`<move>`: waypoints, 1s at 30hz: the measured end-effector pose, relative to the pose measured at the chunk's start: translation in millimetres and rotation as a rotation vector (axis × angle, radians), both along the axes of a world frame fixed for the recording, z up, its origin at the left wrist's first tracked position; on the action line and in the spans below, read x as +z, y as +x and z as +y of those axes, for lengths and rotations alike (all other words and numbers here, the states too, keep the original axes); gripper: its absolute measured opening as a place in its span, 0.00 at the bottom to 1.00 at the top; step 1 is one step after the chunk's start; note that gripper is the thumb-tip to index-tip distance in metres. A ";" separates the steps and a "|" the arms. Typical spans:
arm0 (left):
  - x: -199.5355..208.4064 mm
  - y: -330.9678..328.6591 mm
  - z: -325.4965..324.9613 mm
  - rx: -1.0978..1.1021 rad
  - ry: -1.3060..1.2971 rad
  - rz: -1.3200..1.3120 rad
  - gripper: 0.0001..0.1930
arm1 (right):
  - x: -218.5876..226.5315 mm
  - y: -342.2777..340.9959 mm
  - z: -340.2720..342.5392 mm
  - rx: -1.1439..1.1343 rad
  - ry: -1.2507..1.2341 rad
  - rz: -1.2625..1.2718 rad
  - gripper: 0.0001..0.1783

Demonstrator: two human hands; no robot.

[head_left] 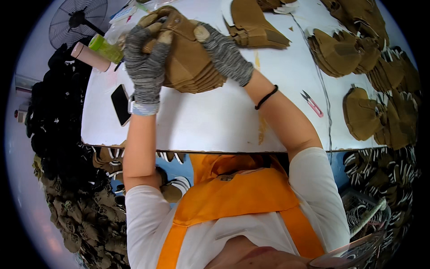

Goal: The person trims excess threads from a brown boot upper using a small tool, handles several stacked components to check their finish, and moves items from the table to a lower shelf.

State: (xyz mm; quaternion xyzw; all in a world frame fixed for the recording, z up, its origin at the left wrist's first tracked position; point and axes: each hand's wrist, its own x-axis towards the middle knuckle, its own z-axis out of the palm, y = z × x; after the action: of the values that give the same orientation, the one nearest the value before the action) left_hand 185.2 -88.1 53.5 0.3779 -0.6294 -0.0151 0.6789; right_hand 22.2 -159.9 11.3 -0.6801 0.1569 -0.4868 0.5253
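Over the white table (206, 121) I hold a stack of brown shoe uppers (190, 65), their layered edges fanned at the lower side. My left hand (147, 58), in a grey knit glove with bare fingertips, is closed round the stack's left side. From the right, my right hand (221, 51), gloved alike, grips the stack's upper right edge with the thumb and fingers. The far part of the stack is partly covered by my fingers. Another brown bundle of uppers (255, 29) lies just beyond my right hand.
A phone (120, 104), a pink tumbler (91, 57) and a green bottle (106, 48) are at the left. Pink-handled thread snips (312, 104) lie right, beside a cord (326, 89). Brown stacks (333, 53) fill the right edge. A fan (77, 20) stands far left.
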 end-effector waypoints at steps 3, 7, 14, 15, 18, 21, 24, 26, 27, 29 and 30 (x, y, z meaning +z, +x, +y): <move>-2.0 8.9 8.5 0.061 -0.055 -0.065 0.14 | -10.5 -16.4 7.4 -0.258 -0.236 0.204 0.33; -6.6 4.3 14.9 0.108 -0.092 0.007 0.13 | -12.2 -95.8 -30.2 -0.777 -0.521 0.652 0.38; -4.0 1.2 15.1 0.062 0.003 0.067 0.13 | -14.8 -157.0 -56.9 -0.801 -0.372 0.984 0.31; -1.4 0.7 19.0 0.051 0.009 0.071 0.13 | -10.7 -153.0 -46.7 -0.766 -0.315 0.947 0.29; 15.1 -12.0 26.8 0.141 -0.032 -0.008 0.15 | -10.5 -158.5 -30.3 -0.779 -0.260 0.698 0.26; 20.5 -48.4 62.7 0.657 -0.209 -0.544 0.17 | -16.3 -184.0 -12.5 -0.795 -0.144 0.524 0.25; -31.3 -102.8 91.3 -0.132 0.369 -0.308 0.22 | -23.2 -197.5 37.2 -0.717 0.045 0.375 0.20; -67.6 -133.9 84.4 -0.464 0.828 0.299 0.26 | -31.0 -208.0 55.9 -0.650 0.069 0.288 0.18; -77.7 -137.2 74.9 -0.436 0.891 0.373 0.25 | -45.5 -218.9 60.6 -0.631 0.037 0.266 0.18; -88.1 -143.7 50.3 -0.472 1.015 0.585 0.23 | -54.7 -231.7 74.2 -0.585 0.065 0.223 0.17; -91.3 -146.9 36.8 -0.536 1.072 0.727 0.22 | -53.2 -230.9 82.0 -0.726 0.026 0.285 0.17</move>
State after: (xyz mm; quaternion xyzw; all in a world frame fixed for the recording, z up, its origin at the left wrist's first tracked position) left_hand 38.3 -51.3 -37.8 0.4633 -0.3395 -0.6159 0.5392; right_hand -208.7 -77.9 -41.9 -0.6344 0.4649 -0.5395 0.3005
